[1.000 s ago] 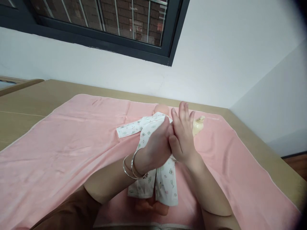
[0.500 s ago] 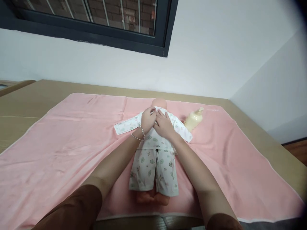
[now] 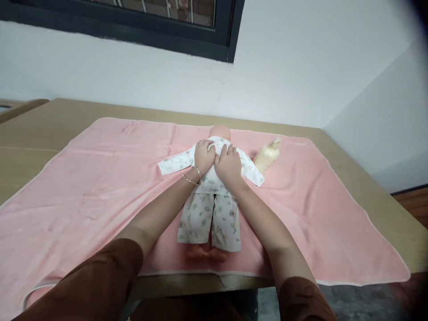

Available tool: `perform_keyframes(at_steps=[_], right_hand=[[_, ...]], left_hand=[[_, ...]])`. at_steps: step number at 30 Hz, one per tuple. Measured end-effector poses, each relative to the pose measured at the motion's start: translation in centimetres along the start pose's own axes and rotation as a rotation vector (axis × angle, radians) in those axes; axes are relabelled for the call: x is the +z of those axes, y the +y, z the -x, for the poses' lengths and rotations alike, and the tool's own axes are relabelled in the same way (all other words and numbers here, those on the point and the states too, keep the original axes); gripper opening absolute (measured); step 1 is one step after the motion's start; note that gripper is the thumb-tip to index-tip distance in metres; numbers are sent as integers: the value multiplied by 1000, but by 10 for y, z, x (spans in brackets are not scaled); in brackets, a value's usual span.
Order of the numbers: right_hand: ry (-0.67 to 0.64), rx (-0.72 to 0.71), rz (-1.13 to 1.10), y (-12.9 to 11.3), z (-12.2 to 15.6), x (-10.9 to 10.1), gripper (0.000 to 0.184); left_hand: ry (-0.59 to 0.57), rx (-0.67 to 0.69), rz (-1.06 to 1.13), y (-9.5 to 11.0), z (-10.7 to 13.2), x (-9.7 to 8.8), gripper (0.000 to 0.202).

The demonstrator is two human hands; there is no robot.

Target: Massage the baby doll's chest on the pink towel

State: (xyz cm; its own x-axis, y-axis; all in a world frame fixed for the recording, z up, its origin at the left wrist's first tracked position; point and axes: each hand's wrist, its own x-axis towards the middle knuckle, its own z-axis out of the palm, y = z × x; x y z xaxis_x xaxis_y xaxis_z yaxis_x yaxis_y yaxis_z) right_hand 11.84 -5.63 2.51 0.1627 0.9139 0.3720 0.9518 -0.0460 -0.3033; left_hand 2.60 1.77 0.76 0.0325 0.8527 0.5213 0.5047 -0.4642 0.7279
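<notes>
A baby doll [image 3: 219, 132] in white printed pyjamas [image 3: 209, 218] lies on its back on a pink towel [image 3: 100, 187], head toward the wall, feet toward me. My left hand [image 3: 203, 157], with two bangles on the wrist, rests on the doll's chest, its fingers curled on the shirt near the collar. Beside it my right hand [image 3: 228, 164] lies on the chest too, fingers pressed together against the cloth. The two hands touch each other. The doll's sleeves stretch out to either side.
A cream bottle [image 3: 267, 155] lies on the towel just right of the doll's shoulder. The towel covers a wooden table [image 3: 354, 174] set against a white wall, with a dark window frame [image 3: 227, 40] above. The table's near edge is by my arms.
My hands were lifted together above the doll one second ago; they have come down onto its chest near the collar. The view has tipped downward a little since.
</notes>
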Motion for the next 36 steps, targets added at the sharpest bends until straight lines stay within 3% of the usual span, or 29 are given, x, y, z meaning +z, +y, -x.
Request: perform_keyframes(at_steps=[5, 8, 12, 18, 20, 23, 25, 28, 31, 34, 36], right_hand=[[-72, -313, -16, 0, 1, -3, 52], [-136, -389, -98, 11, -8, -4, 50], [-164, -329, -141, 25, -22, -3, 52], [-60, 23, -25, 17, -13, 2, 68], [-46, 22, 13, 7, -4, 2, 66], [-103, -153, 23, -3, 1, -1, 59], [-185, -300, -2, 1, -4, -3, 57], [-257, -402, -58, 18, -19, -4, 51], [-196, -260, -49, 24, -23, -2, 53], [-112, -39, 32, 7, -9, 2, 61], [-99, -52, 74, -6, 3, 3, 62]], left_hand=[[4, 25, -9, -8, 1, -5, 25], [-15, 63, 12, -14, 4, -7, 30], [-51, 141, 46, -16, 8, -10, 33], [-53, 151, 60, -17, 10, -10, 36], [-50, 154, 65, -20, 10, -8, 40], [-25, 170, 96, -26, 10, -3, 49], [-18, 194, 121, -30, 10, -1, 59], [-28, 205, 136, -32, 10, 1, 68], [-30, 152, 136, -30, 11, 1, 65], [-31, 125, 128, -29, 12, 0, 58], [-35, 131, 110, -28, 13, -1, 54]])
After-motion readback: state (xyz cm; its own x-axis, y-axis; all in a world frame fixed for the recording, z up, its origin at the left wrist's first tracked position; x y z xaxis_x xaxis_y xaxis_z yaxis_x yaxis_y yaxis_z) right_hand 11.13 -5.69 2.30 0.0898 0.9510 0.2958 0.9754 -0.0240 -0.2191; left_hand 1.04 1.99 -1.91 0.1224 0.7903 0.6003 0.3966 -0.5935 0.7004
